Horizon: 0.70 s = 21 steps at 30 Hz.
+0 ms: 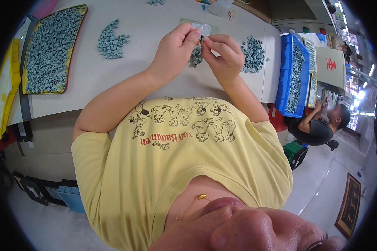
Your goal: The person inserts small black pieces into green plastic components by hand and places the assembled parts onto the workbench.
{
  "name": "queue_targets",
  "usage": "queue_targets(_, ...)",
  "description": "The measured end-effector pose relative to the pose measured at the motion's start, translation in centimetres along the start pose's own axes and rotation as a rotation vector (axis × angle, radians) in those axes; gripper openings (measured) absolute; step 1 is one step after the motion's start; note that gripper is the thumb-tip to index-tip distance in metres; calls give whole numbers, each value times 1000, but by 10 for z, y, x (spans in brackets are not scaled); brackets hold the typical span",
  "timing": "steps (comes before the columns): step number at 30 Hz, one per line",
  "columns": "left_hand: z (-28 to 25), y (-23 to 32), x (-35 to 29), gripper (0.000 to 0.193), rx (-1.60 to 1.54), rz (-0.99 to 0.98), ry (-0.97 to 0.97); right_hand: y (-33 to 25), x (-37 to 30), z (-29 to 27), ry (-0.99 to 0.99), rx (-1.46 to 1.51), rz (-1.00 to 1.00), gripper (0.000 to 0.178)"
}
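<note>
Close together over the white table (pixel 146 31), my two hands meet at a small dark blue-green piece (pixel 202 38). The fingers of my right hand (pixel 225 52) are pinched on it. My left hand (pixel 176 47) is closed, thumb against fingers, beside a clear round thing (pixel 205 29); whether it grips this or the piece as well, I cannot tell. Under the hands lies a small heap of blue-green pieces (pixel 195 57), partly hidden by them. A pale green flat pad (pixel 215 30) shows just beyond my fingertips.
Loose heaps of like pieces lie to the left (pixel 112 39) and right (pixel 252 54). A yellow-rimmed tray (pixel 76 48) full of them stands at far left, a blue bin (pixel 283 75) at right. Behind the bin another person (pixel 316 127) sits. A translucent container (pixel 220 7) stands at the back.
</note>
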<state>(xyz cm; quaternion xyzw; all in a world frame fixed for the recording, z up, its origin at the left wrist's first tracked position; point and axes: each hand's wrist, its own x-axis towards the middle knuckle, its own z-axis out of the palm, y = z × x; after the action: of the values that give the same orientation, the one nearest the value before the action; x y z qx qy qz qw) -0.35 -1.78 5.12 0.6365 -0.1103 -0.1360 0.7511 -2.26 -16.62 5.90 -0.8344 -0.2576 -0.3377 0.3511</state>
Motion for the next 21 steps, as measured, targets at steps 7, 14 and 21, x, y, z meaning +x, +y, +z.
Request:
queue_targets(7,-3,4,1,30,235,-137,-79,20,25,-43,-386,-77,304,17)
queue_targets(14,-4,-7,2,32,353,-147,-164,73,-1,-97,-599,-532,530,19)
queue_targets(21,-2,-4,3,17,-193,-374,-42,80,-14,-88,-698,-606,676,19)
